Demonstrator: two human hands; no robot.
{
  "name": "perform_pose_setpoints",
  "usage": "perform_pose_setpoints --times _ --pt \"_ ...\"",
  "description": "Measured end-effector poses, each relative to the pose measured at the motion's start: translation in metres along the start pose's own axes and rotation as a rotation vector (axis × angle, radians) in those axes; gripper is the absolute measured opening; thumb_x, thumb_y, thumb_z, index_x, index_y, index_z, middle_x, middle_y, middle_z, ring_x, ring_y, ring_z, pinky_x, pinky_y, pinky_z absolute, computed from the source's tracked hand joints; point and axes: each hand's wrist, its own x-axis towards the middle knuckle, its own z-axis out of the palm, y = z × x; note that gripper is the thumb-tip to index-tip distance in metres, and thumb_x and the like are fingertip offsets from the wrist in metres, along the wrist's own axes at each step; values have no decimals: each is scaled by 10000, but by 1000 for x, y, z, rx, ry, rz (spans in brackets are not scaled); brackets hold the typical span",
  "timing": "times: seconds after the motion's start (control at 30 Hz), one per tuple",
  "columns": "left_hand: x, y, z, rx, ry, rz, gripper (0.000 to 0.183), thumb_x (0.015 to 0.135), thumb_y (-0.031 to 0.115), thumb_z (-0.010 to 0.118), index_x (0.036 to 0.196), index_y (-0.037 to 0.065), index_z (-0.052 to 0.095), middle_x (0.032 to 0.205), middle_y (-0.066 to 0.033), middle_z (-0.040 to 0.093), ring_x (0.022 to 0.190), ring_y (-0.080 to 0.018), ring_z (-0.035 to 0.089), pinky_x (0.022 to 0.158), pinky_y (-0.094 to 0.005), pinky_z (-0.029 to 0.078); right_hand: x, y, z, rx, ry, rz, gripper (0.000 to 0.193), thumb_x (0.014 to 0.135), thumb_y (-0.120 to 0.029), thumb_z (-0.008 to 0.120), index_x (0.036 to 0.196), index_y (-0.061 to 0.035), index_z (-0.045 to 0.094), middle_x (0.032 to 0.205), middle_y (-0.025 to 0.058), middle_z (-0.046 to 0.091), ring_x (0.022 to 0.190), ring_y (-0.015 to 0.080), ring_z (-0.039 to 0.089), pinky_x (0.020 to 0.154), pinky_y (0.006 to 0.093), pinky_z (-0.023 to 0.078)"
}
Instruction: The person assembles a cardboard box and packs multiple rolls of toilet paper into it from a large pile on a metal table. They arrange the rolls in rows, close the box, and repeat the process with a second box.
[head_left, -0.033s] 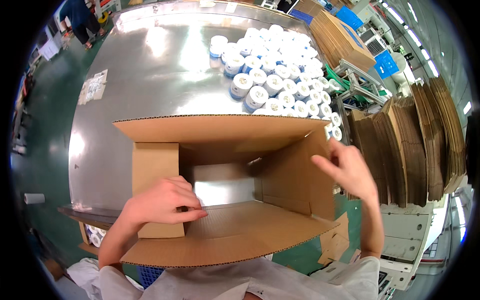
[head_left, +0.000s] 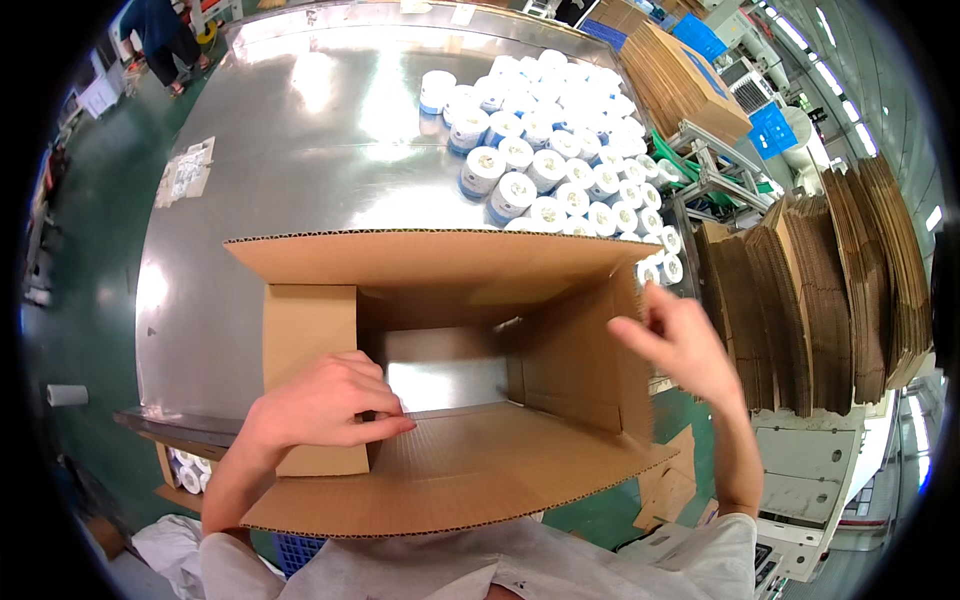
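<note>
An open cardboard box (head_left: 440, 500) stands in front of me on the metal table; bare metal shows through its open bottom. The left flap (head_left: 310, 325) lies folded inward. My left hand (head_left: 325, 400) is closed over that flap's inner edge, fingers curled and thumb stretched toward the box's near side. Beside the right flap (head_left: 632, 360), my right hand (head_left: 682, 340) holds nothing, its thumb apart from its bent fingers. The hand is at the flap's outer side; whether it touches is unclear. The far flap (head_left: 440, 260) and the near flap stand spread outward.
Many white rolls with blue bands (head_left: 545, 165) crowd the table's (head_left: 290, 150) far right. Stacked flat cardboard (head_left: 800, 290) stands to the right. A box with rolls (head_left: 185, 470) sits low at left. Another person (head_left: 160, 45) is at the far left.
My right hand has shifted slightly left, and the right flap has swung inward a little. My left hand stays on the left flap.
</note>
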Motion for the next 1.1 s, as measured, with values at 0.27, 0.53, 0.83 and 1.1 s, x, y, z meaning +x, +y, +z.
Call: perform_pose_setpoints --times 0.27,0.53,0.83,1.1 --pt "-7 5 -3 -41 119 -144 85 870 150 736 846 72 762 782 -70 712 817 -267 661 886 -381 536 4 -21 28 -28 -547 -431 611 966 -557 616 1170 19 603 1076 227 630 1007 393 646 889 449 529" --pt "-5 6 -9 -41 356 -214 137 968 158 646 952 58 737 885 -100 717 899 -285 663 1004 -432 496 -60 -46 25 -204 -614 -514 742 930 -689 566 1312 -55 618 1220 237 671 1024 364 699 825 428 597" --pt "-79 -19 -3 -513 1077 -139 824 869 269 745 1547 41 336 1564 -196 403 1471 -310 357 1197 -465 295 36 -6 102 -359 342 -750 389 898 -378 705 1173 -107 655 1266 112 605 1230 299 555 989 470 459" --pt "-72 0 32 -782 942 -565 953 854 140 749 1623 23 199 1668 -170 251 1537 -292 261 1239 -400 244 43 -25 67 -428 708 -467 678 911 -358 724 1432 2 482 1447 199 531 1373 371 473 1125 520 354"
